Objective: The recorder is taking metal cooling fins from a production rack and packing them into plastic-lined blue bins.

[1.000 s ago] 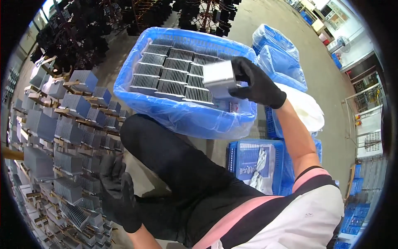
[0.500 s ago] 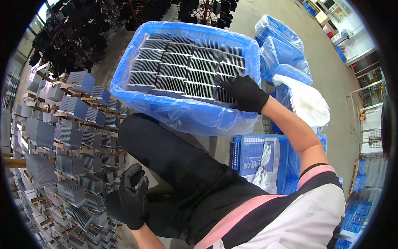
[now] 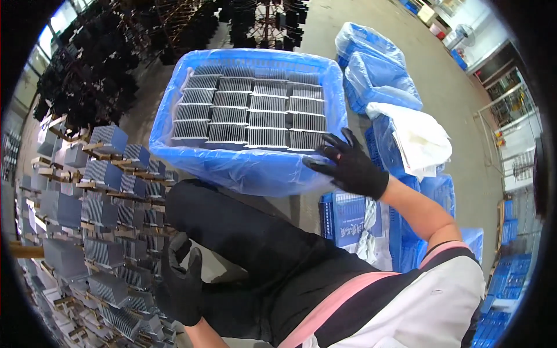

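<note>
My right hand (image 3: 358, 169), in a black glove, hovers at the near right rim of a blue crate (image 3: 246, 175) lined with clear plastic. Its fingers are spread and nothing is in them. Rows of finned metal heat sinks (image 3: 268, 120) stand packed side by side inside the crate. Down at the left, my black-gloved left hand (image 3: 181, 287) is beside my knee, its fingers bent and the thumb apart, holding nothing. Close to it hangs a rack of grey finned heat sinks (image 3: 104, 247).
Dark parts hang on racks (image 3: 87, 75) at the far left. Right of the crate stand plastic-lined blue baskets (image 3: 380, 81), with white cloth (image 3: 415, 136) over one. A blue basket with a printed bag (image 3: 350, 220) sits by my thigh. A fan (image 3: 464, 35) stands far right.
My right hand has drawn back from the heat sinks toward me, past the crate's rim, and its fingers have spread. My left hand's thumb and fingers have parted a little. The view has shifted slightly.
</note>
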The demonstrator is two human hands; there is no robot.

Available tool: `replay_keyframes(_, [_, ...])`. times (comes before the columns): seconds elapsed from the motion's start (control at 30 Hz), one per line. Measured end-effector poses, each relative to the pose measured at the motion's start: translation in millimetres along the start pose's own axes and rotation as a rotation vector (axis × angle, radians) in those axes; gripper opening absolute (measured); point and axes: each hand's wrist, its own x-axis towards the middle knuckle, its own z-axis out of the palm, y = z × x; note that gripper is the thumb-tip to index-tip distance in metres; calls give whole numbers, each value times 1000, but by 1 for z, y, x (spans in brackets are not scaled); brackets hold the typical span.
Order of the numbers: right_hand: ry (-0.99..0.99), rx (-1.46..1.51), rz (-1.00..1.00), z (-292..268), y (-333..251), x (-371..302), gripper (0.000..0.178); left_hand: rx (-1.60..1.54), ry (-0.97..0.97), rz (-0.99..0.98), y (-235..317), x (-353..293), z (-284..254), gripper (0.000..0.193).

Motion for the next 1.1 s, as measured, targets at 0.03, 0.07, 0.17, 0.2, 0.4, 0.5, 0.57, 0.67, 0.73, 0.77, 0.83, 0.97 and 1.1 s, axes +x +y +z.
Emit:
replay_keyframes(0.03, [0, -8, 14, 4, 5, -4, 52, 22, -41, 52, 0, 4, 1, 37])
replay_keyframes(0.07, [-24, 105, 76, 14, 20, -11, 45, 42, -81, 102, 1, 7, 4, 37])
replay_keyframes(0.17, [-61, 334, 221, 40, 66, -19, 33, 126, -92, 225, 14, 16, 15, 38])
replay_keyframes(0.2, [134, 346, 254, 49, 78, -13, 27, 195, -52, 282, 19, 18, 20, 39])
replay_keyframes(0.4, [499, 176, 468, 83, 143, 37, 26, 378, -108, 884, 61, 36, 81, 45])
replay_keyframes(0.5, [719, 114, 700, 115, 164, 46, 29, 449, -173, 1020, 76, 63, 117, 47])
replay_keyframes(0.57, [834, 83, 815, 138, 188, 50, 30, 519, -143, 1000, 78, 90, 138, 46])
replay_keyframes(0.67, [340, 1662, 1478, 156, 249, 32, 51, 639, -85, 969, 79, 130, 161, 45])
replay_keyframes(0.73, [384, 1519, 1344, 161, 274, 44, 46, 731, -254, 780, 75, 155, 170, 54])
replay_keyframes(0.77, [424, 1372, 1217, 161, 286, 51, 41, 773, -335, 683, 75, 165, 173, 59])
replay_keyframes(0.83, [487, 1065, 987, 161, 306, 50, 31, 764, -360, 654, 89, 172, 182, 60])
replay_keyframes(0.97, [533, 622, 631, 157, 304, 58, 20, 782, -350, 642, 90, 184, 193, 61])
replay_keyframes(1.1, [590, 485, 538, 106, 223, 94, 16, 836, -237, 710, 79, 198, 191, 61])
